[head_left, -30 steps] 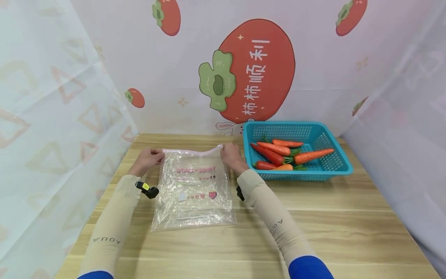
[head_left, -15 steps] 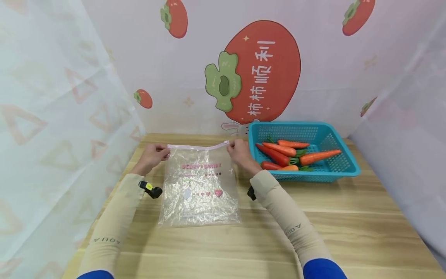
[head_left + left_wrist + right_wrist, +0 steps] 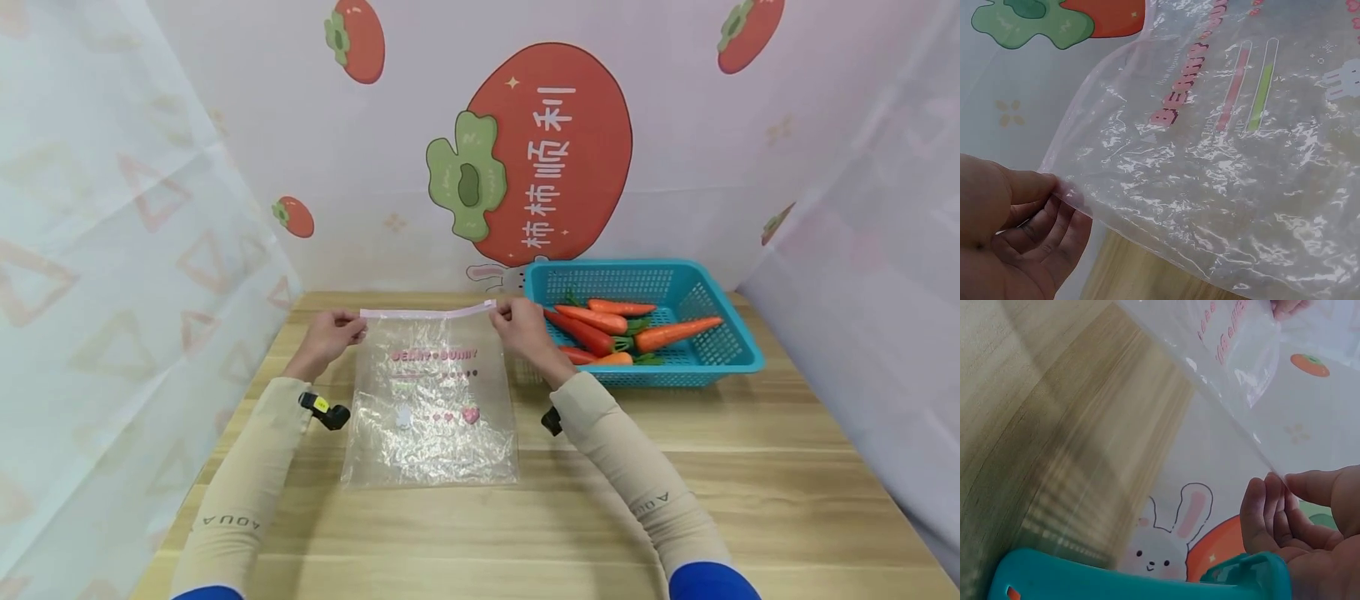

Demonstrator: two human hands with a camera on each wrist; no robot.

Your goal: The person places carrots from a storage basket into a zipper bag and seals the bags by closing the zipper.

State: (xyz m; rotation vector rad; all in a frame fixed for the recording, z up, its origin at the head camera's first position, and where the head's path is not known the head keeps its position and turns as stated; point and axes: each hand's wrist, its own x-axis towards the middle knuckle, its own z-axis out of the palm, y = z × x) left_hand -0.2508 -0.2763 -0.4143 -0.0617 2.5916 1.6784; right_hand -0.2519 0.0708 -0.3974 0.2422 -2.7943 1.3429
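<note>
A clear plastic slider zip bag (image 3: 435,396) with pink "BERRY BUNNY" print hangs flat between both hands, its pink zip strip (image 3: 420,314) at the top. My left hand (image 3: 328,340) pinches the top left corner between thumb and fingers. At the top right corner, beside the small slider (image 3: 490,304), my right hand (image 3: 522,333) pinches the edge. The left wrist view shows the bag (image 3: 1222,169) spread out from the thumb and fingertips, wrinkled and shiny. In the right wrist view, the bag's side edge (image 3: 1229,412) runs taut up to the pinching fingers. Nothing shows inside the bag.
A blue perforated basket (image 3: 660,379) stands at the back right, close beside my right hand. Several carrots (image 3: 678,333) and darker red, pointed vegetables (image 3: 581,332) lie in it. The wooden table (image 3: 480,533) meets a printed cloth backdrop (image 3: 360,167) behind and cloth at both sides.
Both hands have shifted slightly right and away, carrying the bag with them. The right hand has moved further outward, and the sagging zip strip is now pulled straighter.
</note>
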